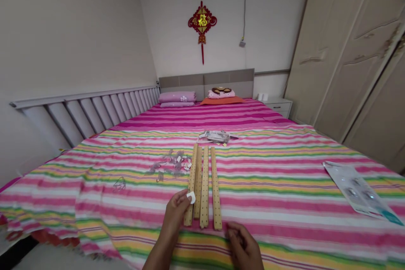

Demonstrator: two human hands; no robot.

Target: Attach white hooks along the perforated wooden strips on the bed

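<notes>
My left hand [177,209] is closed, pinching a small white square piece [191,197] between thumb and fingers. It is over the near part of several long wooden strips [204,185] with rows of small holes, which lie lengthwise on the striped bedspread [272,202]. The rightmost strip [215,185] lies a little apart from the others. My right hand [243,245] rests just right of the strips' near ends, its fingers loosely curled and apart, with nothing seen in them.
Left of the strips lie scattered small clear plastic bits [175,163] and a small clear crumpled item [119,184]. Beyond them is a clear plastic packet [217,136]. A blister pack [360,192] lies to the right. A radiator [91,109] lines the left wall; a wardrobe [344,59] stands right.
</notes>
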